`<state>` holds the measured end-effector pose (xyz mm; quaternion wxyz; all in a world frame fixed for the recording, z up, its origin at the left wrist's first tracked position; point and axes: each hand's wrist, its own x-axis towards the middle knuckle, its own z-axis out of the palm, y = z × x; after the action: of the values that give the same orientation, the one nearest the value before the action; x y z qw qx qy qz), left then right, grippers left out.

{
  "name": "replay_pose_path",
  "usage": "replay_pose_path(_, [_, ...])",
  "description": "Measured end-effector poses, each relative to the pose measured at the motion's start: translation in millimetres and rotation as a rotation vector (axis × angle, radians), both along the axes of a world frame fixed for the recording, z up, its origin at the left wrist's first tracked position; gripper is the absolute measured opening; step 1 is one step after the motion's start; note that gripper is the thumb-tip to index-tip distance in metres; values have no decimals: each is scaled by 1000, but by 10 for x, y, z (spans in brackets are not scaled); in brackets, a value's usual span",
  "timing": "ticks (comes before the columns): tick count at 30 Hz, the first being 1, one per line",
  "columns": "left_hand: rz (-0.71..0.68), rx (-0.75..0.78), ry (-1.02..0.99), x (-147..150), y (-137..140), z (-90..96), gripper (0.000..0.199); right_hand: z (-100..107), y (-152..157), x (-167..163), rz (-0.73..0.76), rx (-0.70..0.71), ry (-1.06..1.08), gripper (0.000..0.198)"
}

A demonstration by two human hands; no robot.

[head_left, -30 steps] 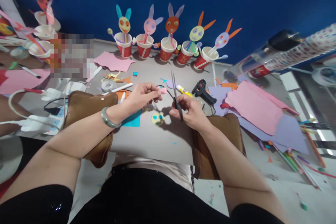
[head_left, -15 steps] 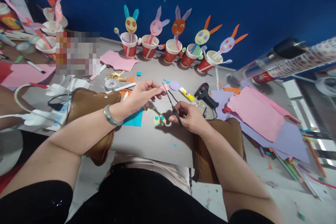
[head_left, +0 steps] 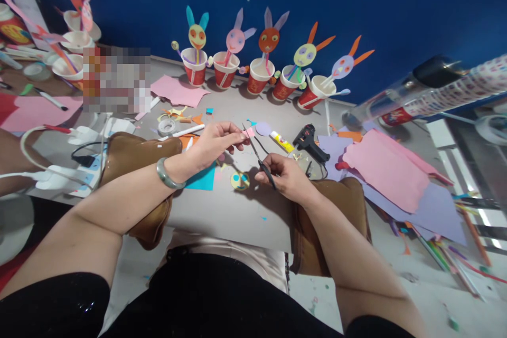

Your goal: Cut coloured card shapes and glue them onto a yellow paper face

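Between the fingertips of my left hand [head_left: 219, 142] is a small piece of pink paper [head_left: 249, 132]. My right hand [head_left: 283, 173] is closed around the handles of black-handled scissors [head_left: 260, 160]. Their blades are parted and reach up to the pink paper. Below them on the table lies a yellow paper face [head_left: 240, 181] with blue eyes. A purple paper oval [head_left: 263, 128] and a yellow glue stick [head_left: 281, 142] lie just beyond the hands. Under my left wrist is a sheet of blue paper [head_left: 202, 178].
Several red paper cups [head_left: 259, 84] with paper rabbit figures line the blue wall. A black glue gun [head_left: 311, 143] lies right of the glue stick. Pink paper [head_left: 388, 169] is piled at right. Brown cushions [head_left: 138, 163] lie under my forearms. A power strip [head_left: 85, 177] is at left.
The scissor blades have opened wider around the pink paper. Both hands stay in nearly the same place. A pale curl beside the yellow face no longer shows.
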<state>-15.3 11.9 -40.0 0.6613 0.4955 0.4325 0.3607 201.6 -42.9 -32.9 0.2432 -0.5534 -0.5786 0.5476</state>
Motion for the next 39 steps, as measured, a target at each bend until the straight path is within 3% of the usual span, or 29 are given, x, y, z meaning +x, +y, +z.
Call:
replay_pose_path(30, [-5,-28,-7,-4,6,-12,28,23,-16,8,-1,28,-32,52])
replay_pose_path(36, [-21,-22,-7,-2,18,-13,29,8,-13,4,-56,46,-8,55])
replay_pose_path(39, [-127,-33,23,25,-5,25,25,-4,4,4,-155,125,27,58])
